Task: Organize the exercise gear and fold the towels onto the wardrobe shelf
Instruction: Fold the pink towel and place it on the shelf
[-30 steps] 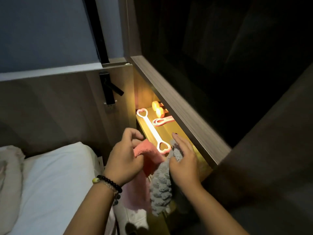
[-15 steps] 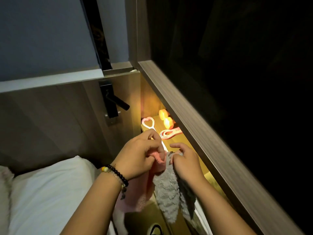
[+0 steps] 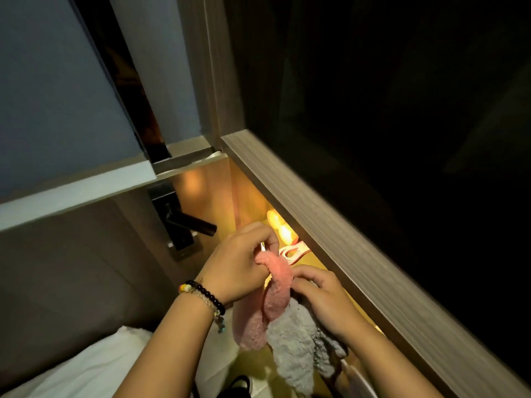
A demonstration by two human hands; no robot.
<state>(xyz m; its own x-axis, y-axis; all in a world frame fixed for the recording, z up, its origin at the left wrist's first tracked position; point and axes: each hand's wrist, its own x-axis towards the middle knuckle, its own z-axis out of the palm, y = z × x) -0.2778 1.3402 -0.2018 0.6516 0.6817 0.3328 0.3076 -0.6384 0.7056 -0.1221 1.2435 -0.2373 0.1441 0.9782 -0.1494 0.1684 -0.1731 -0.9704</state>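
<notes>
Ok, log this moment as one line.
left hand: grips pink towel | right hand: grips grey towel | towels: unfolded, hanging

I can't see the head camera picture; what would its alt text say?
Two hands hold small fluffy towels at the edge of a warmly lit wardrobe shelf: the left hand grips a pink towel, the right hand a grey towel. Pink exercise gear lies further back on the shelf, with a black door handle and white bedding to the left.
</notes>
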